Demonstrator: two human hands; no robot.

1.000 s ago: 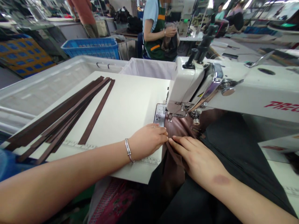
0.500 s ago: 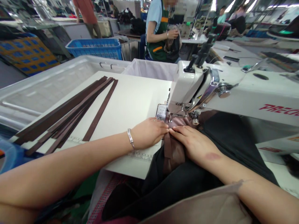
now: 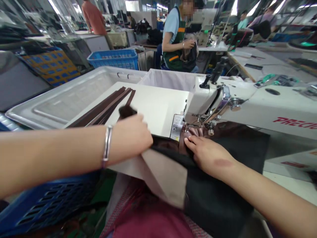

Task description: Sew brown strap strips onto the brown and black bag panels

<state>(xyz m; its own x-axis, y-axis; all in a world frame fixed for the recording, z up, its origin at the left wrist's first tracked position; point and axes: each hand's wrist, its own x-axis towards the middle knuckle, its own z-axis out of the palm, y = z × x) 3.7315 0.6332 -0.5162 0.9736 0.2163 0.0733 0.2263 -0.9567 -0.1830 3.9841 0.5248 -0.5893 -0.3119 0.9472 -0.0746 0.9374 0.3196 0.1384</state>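
My left hand (image 3: 132,136), with a bracelet at the wrist, is closed round a bunched edge of the dark fabric (image 3: 218,195), whose beige side (image 3: 168,175) hangs below it. My right hand (image 3: 210,153) rests on the brown piece by the needle area of the white sewing machine (image 3: 247,109), its fingers spread and pressing the cloth. The brown piece (image 3: 182,140) runs under the presser foot. Several dark brown strips (image 3: 106,107) lie on the white board (image 3: 158,102), partly hidden behind my left hand and the cloth.
Behind the board are a grey-white plastic tray (image 3: 74,94) and a lined bin (image 3: 170,79). A blue basket (image 3: 61,201) stands at lower left, another blue basket (image 3: 114,59) farther back. A person (image 3: 173,39) handles fabric beyond the bin.
My left hand has left the needle area, moved left and taken hold of the fabric, lifting it over the board. My right hand stays near the presser foot. The view has shifted slightly.
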